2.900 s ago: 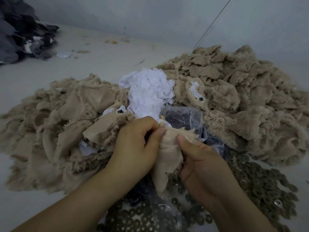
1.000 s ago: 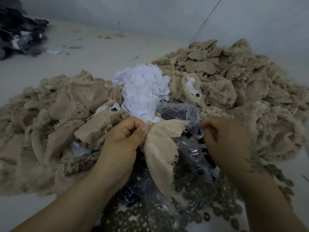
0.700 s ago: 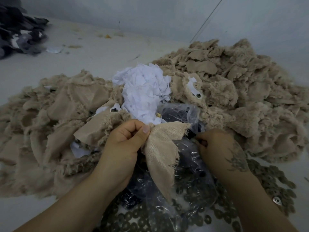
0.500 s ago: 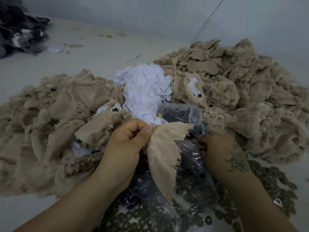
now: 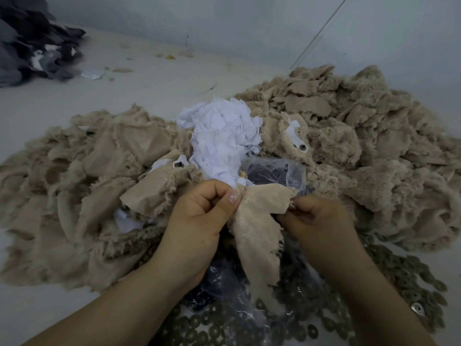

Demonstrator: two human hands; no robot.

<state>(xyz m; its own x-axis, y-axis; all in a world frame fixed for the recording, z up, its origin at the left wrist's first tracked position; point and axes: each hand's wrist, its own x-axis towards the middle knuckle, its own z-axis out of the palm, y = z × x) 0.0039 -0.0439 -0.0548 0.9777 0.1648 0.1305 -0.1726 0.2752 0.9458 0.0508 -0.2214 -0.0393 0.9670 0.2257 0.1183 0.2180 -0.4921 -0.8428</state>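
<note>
A frayed piece of beige fabric (image 5: 259, 236) hangs in front of me over a clear plastic bag (image 5: 277, 171) of small dark parts. My left hand (image 5: 199, 221) pinches the piece's upper left corner between thumb and curled fingers. My right hand (image 5: 319, 223) has its fingers curled, and its fingertips pinch the piece's frayed upper right corner. Whether anything small also sits between those fingertips is hidden.
Heaps of beige fleece pieces lie left (image 5: 74, 183) and right (image 5: 374, 151), with a mound of white scraps (image 5: 222, 136) between them. Several dark flat rings (image 5: 404, 273) and one silver eyelet (image 5: 417, 308) lie at the lower right. A dark fabric pile (image 5: 30, 46) sits far left by the wall.
My right hand let go of the fabric, reached to the plastic bag on the right, then came back to the fabric's right corner. My left hand kept its grip throughout.
</note>
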